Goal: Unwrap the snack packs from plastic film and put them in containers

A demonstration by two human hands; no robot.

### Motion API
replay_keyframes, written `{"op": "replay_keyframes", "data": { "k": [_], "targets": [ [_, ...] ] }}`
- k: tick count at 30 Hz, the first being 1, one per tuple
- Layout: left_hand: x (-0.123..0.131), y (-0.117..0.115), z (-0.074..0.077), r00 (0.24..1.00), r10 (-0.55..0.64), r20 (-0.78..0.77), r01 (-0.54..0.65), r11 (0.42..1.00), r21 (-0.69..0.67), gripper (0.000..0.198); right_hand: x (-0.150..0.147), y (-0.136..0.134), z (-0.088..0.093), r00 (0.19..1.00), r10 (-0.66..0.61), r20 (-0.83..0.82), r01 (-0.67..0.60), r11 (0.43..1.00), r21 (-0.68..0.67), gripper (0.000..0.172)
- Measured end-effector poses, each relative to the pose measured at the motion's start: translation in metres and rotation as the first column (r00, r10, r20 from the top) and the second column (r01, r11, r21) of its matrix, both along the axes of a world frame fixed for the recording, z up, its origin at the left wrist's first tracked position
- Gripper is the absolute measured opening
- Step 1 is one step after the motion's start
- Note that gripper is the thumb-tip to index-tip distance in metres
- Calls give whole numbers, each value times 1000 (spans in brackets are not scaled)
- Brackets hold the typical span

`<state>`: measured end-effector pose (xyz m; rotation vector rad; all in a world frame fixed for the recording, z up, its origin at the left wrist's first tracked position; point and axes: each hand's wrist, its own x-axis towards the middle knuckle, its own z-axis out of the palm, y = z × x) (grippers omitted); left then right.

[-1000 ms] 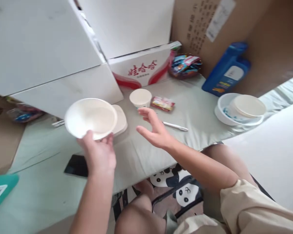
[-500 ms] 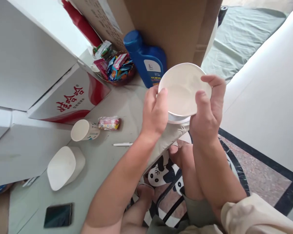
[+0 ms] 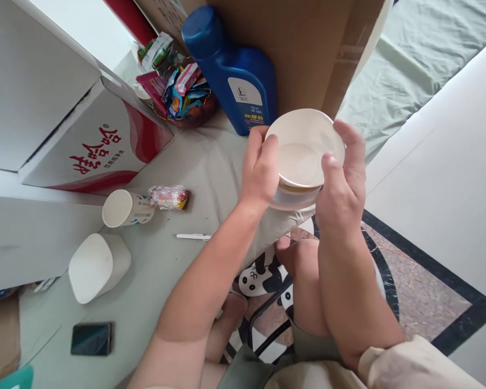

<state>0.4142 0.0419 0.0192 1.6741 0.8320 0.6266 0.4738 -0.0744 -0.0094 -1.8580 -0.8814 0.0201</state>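
A white paper bowl (image 3: 297, 154) is held near the table's edge, its open top tilted toward me. My left hand (image 3: 260, 170) grips the left side, thumb at the rim. On the opposite side, my right hand (image 3: 344, 175) closes around it, with the thumb at the near rim and a finger over the far right rim. Directly beneath the bowl shows a whitish, translucent round piece (image 3: 294, 200); its kind and whether it touches the bowl I cannot tell.
Behind the bowl stands a blue bottle (image 3: 243, 81) against a cardboard box (image 3: 303, 54). Leftward are a candy basket (image 3: 186, 102), printed carton (image 3: 93, 146), paper cup (image 3: 123, 209), wrapped snack (image 3: 170, 198), white pen (image 3: 192, 236), white container (image 3: 99, 267) and phone (image 3: 91, 339).
The bowl has tipped slightly, showing more of its outer side and the translucent piece below. Both hands keep their hold. The view has shifted, with the blue bottle appearing larger.
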Motion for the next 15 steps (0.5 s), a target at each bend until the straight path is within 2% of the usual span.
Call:
{"op": "replay_keyframes", "data": {
  "k": [3,5,7,9,11,13,15],
  "targets": [
    [4,5,-19,996,-31,-79,38,995,92,18,3,-1,-9,996,-84,-31,83,996,-22,54],
    [5,7,-28,995,-18,-100,39,978,206,24,5,-1,-13,992,-94,-79,91,995,-43,52],
    [2,8,-27,997,-11,-82,41,926,376,32,5,-2,-11,988,-106,-109,102,994,-41,53],
    [-6,7,-20,998,-32,-55,57,848,527,38,1,-5,-2,986,-144,-89,144,990,-1,54],
    [-23,7,-10,998,-39,-47,59,800,597,36,-7,-8,11,983,-182,-24,183,978,98,52],
    [-51,9,-3,998,-5,-61,41,796,604,33,-20,-9,24,984,-168,53,150,959,242,47],
    [-92,13,-1,994,57,-98,11,810,587,33,-41,-7,34,989,-107,100,63,928,367,45]
  ]
}}
